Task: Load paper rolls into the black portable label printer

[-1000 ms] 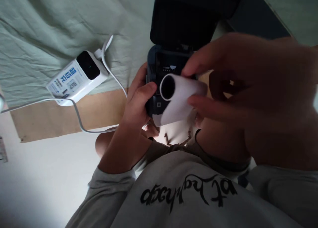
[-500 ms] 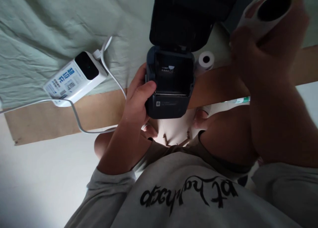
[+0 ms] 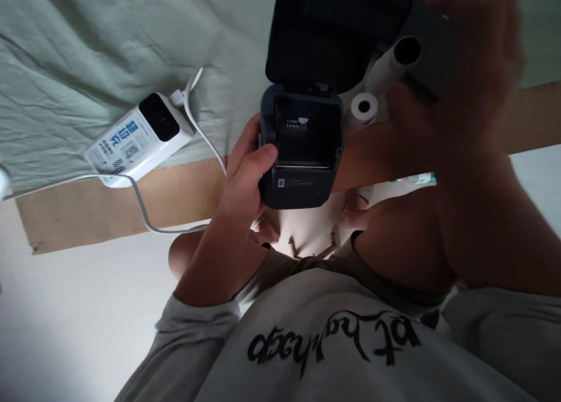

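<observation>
- Fingers of the left hand [image 3: 243, 183] wrap the left side of a dark small printer [image 3: 300, 148], thumb pressed on its upper left corner; the printer is held up off everything, above the person's lap.
- Printer's lid [image 3: 333, 28] stands swung open beyond the fingers, and the paper bay [image 3: 307, 134] just right of the thumb lies open, with room to drop something in from above.
- Right hand [image 3: 456, 86] is blurred, raised to the right of the lid; a paper roll [image 3: 394, 60] with a dark hollow core sits at its fingertips. Whether those fingers pinch the roll or only touch it cannot be told.
- A second, smaller paper roll [image 3: 363, 107] lies just beyond the printer's right edge, between the two hands, near the edge of the green bedsheet [image 3: 87, 51].
- Well left of the left fingers a white charger block [image 3: 140, 136] lies on the sheet, its white cable [image 3: 135, 197] looping over a brown wooden edge [image 3: 109, 209] toward the left wrist.
- Blue characters are printed on the charger's label, too small to read; a small white mark inside the printer bay is also unreadable.
- Black script runs across the grey sweatshirt [image 3: 328, 343], seen upside down, not clearly legible.
</observation>
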A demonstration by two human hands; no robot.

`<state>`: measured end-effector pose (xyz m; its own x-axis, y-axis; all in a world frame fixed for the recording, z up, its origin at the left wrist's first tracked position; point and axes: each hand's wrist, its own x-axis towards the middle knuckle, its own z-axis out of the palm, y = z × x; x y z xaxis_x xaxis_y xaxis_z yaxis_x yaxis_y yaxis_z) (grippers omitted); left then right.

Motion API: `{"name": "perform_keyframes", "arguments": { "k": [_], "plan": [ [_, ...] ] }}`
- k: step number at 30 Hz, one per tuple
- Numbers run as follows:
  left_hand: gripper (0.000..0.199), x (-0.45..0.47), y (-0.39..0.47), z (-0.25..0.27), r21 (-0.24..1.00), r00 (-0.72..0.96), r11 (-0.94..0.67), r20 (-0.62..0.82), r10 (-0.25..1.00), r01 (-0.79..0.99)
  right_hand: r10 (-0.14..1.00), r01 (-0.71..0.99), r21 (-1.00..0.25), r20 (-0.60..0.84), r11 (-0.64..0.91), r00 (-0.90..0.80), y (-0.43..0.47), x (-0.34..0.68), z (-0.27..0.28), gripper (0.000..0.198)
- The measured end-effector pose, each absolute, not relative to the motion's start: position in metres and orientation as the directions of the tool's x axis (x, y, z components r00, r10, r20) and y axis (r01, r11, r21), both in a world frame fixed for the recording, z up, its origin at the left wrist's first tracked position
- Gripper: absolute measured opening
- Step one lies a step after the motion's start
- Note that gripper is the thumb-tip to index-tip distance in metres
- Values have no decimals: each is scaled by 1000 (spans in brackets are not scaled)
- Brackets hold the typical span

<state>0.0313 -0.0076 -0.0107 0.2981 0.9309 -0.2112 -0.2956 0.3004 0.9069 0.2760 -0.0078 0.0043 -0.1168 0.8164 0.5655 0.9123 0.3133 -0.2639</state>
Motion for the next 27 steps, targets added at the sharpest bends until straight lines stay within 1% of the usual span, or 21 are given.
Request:
{"name": "perform_keyframes", "arguments": {
  "k": [1, 2, 3, 4, 6, 9, 12, 14, 16, 19, 24, 27],
  "plan": [
    [33, 31, -8, -13, 900, 295, 284, -188, 937, -332, 769, 897, -254, 626, 361, -132, -12, 274, 7, 43],
    [31, 31, -7, -14, 890, 289, 270, -166, 943, -367, 745, 884, -248, 649, 397, -153, -17, 271, 10, 37],
    [29, 31, -7, -15, 883, 283, 258, -151, 947, -393, 744, 871, -253, 646, 422, -172, -22, 267, 12, 33],
    [28, 31, -7, -15, 880, 282, 253, -144, 948, -401, 772, 864, -272, 608, 423, -187, -26, 263, 13, 32],
    [27, 31, -7, -14, 884, 290, 256, -146, 946, -390, 841, 860, -317, 501, 400, -206, -31, 254, 12, 38],
    [26, 32, -6, -10, 899, 302, 246, -137, 943, -362, 912, 883, -342, 361, 322, -193, -30, 246, 3, 47],
    [29, 33, -5, -11, 906, 289, 237, -137, 948, -351, 929, 885, -358, 323, 297, -181, -25, 247, -5, 51],
    [29, 33, -5, -13, 899, 283, 235, -132, 950, -369, 920, 855, -398, 339, 331, -199, -24, 250, -6, 57],
    [28, 33, -5, -14, 893, 281, 222, -113, 953, -392, 906, 812, -433, 336, 391, -257, -26, 252, -5, 58],
    [26, 32, -6, -13, 893, 297, 232, -118, 948, -386, 897, 781, -451, 311, 431, -315, -28, 251, -3, 50],
    [24, 32, -6, -9, 903, 303, 238, -129, 944, -357, 894, 814, -422, 374, 399, -245, -27, 249, -8, 40],
    [25, 32, -6, -12, 899, 295, 228, -117, 948, -375, 865, 754, -487, 455, 441, -212, -25, 252, -4, 47]
  ]
}}
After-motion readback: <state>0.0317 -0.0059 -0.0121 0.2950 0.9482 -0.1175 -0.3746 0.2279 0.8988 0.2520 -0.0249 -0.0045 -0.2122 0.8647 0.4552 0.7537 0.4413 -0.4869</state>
